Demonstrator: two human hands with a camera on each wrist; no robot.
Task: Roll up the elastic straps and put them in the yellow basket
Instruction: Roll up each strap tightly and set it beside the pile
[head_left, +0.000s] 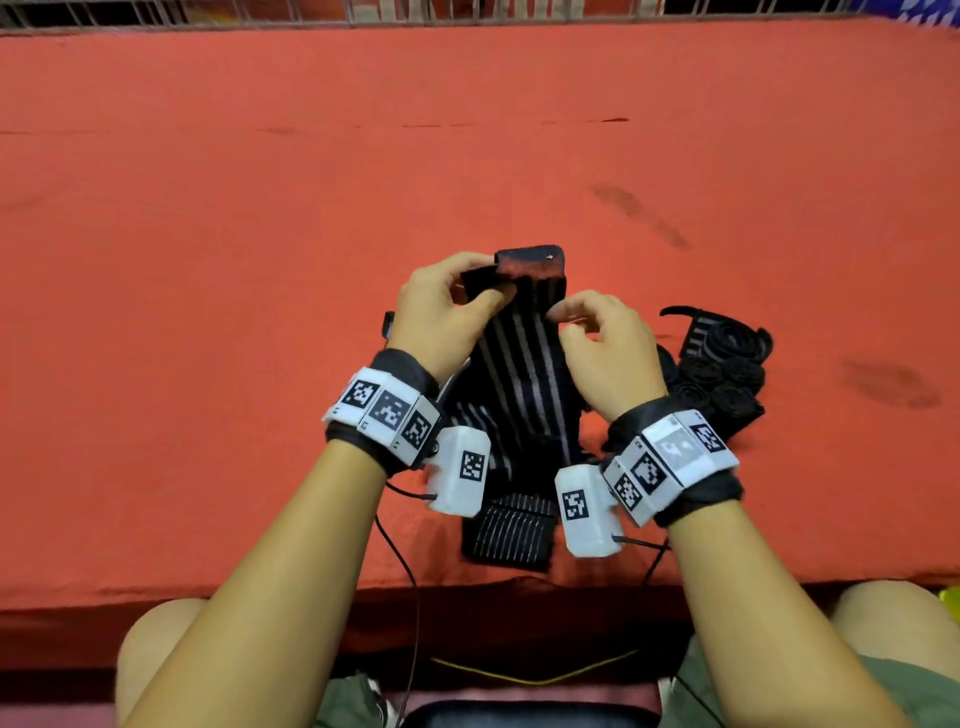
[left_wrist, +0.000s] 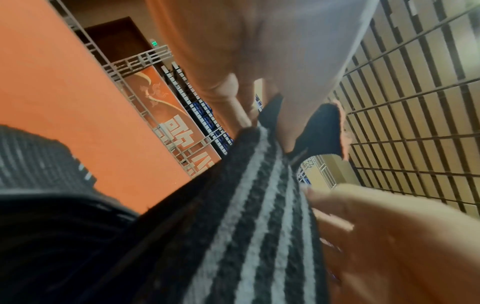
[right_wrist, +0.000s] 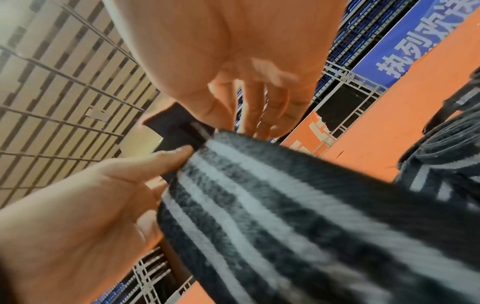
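A black elastic strap with grey stripes is held up over the red table, its lower part trailing to the cloth. Its top end is a plain black fastener tab. My left hand grips the strap just under the tab, thumb on the striped face. My right hand pinches the strap's right edge a little lower. No basket is clearly visible; only a yellow-green sliver shows at the right edge.
A pile of rolled black straps lies right of my right hand. Another striped piece lies flat near the front edge of the table. A metal railing runs along the far side. My knees are below the table edge.
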